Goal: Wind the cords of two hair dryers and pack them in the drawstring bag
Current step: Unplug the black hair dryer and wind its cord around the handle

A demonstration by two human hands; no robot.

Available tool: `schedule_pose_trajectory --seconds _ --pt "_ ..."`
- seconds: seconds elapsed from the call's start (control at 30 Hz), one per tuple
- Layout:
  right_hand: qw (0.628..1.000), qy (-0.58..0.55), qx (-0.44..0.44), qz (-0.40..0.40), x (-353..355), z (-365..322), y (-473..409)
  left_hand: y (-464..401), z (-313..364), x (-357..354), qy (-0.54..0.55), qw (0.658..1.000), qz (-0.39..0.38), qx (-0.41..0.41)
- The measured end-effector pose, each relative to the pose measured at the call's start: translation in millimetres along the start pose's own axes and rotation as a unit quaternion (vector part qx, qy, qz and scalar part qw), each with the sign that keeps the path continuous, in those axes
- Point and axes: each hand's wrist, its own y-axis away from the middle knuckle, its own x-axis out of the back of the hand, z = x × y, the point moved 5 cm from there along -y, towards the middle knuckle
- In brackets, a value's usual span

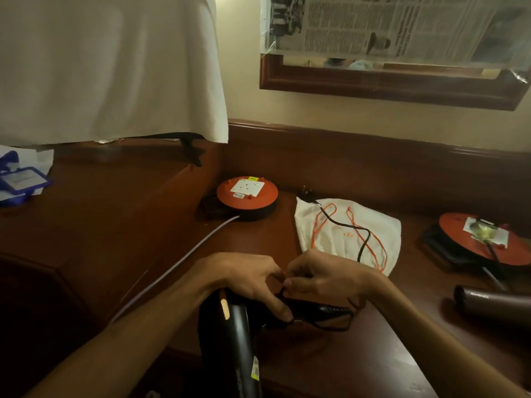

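A black hair dryer [230, 337] lies at the front of the wooden desk, barrel toward me. My left hand [247, 280] grips its handle where the cord is looped. My right hand [324, 280] pinches the black cord [349, 226] against the handle. The cord runs from my hands across the white drawstring bag [344, 239] to its plug [306, 195] at the bag's far corner. The bag lies flat with orange strings on top. A second, dark brown hair dryer [488, 301] lies at the right edge.
An orange extension reel [247, 195] sits behind my hands, its grey cable [178, 268] running toward me on the left. A second orange reel [485, 239] stands at the right. A white cloth [109, 67] hangs at the upper left, and blue card holders [21, 179] lie at the far left.
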Motion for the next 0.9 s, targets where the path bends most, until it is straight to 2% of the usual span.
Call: schedule_pose_trajectory --seconds 0.13,0.27,0.43,0.63,0.77,0.9 --pt "1.0 0.02 0.015 -0.013 4 -21 13 -1 -8 10 0.024 1.0 0.018 -0.006" --pt "0.998 -0.017 0.007 0.055 11 -25 35 7 -24 33 0.044 0.997 0.06 0.008" --pt "0.989 -0.079 0.034 0.12 -9 -22 51 21 -38 52 0.148 0.984 0.103 -0.014" --pt "0.969 -0.176 -0.008 0.173 -39 2 37 18 -15 46 0.186 0.977 0.083 -0.059" --pt "0.966 -0.212 -0.05 0.137 -31 24 31 22 1 43 0.163 0.983 0.035 -0.072" --pt "0.991 -0.109 -0.028 0.078 -28 54 3 19 15 31 0.091 0.995 -0.002 -0.046"
